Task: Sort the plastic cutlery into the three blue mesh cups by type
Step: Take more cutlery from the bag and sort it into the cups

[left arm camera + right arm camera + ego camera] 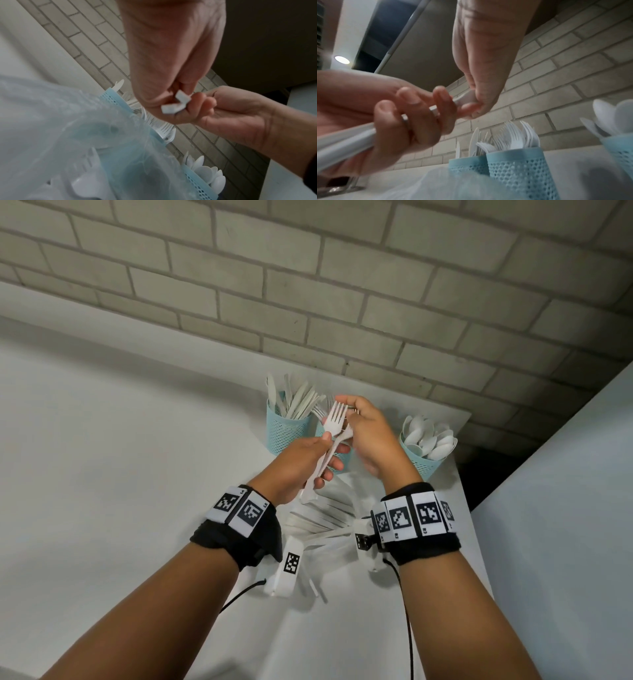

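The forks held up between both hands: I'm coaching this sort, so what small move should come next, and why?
Probably let the right hand draw the forks free of the left hand and lower them into the middle cup. It already holds forks; the left cup holds knives and the right cup spoons.

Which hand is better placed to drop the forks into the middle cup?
Probably the right hand: it pinches the forks at their heads, just above the fork cup. The left hand grips the handles lower and nearer the person.
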`<state>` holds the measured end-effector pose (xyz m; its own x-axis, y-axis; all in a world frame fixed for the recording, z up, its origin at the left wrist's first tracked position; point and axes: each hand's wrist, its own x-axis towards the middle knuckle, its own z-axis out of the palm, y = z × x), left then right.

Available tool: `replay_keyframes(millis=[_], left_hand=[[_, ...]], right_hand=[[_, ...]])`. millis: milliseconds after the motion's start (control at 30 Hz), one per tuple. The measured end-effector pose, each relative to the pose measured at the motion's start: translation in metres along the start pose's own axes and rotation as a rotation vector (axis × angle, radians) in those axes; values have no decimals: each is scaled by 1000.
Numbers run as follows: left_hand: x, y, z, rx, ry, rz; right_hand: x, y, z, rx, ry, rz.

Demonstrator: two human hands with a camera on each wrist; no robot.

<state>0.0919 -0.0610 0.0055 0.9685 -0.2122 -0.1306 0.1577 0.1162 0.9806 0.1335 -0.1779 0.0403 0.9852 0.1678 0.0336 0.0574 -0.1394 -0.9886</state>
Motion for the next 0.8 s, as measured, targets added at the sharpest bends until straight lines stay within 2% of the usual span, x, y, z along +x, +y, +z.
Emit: replay_keyframes(millis=[167,267,333,433,500,567,667,733,800], left_hand=[[4,-4,-1,14,-46,-18],[7,1,4,83,-86,-70],[11,8,7,125,-92,-91],[19,21,5,201,18,-71],[20,27,-1,356,99,-29],[19,30,-6,564,111,-33],[20,28,-11,862,36,-144],[22,25,-13,1026,-53,-212],[22,24,-15,1089,-97,-254]], right_hand=[[-5,3,0,222,-69,95],[0,5,0,195,-18,154],[7,0,0,134,67,169],[23,-19,-13,163,333,27],[34,-33,-26,275,522,-160],[43,-40,-34,318,623,-342],[56,-31,-28,197,639,-439],[61,-17,-19,31,614,-438],[63,0,-12,-143,571,-409]])
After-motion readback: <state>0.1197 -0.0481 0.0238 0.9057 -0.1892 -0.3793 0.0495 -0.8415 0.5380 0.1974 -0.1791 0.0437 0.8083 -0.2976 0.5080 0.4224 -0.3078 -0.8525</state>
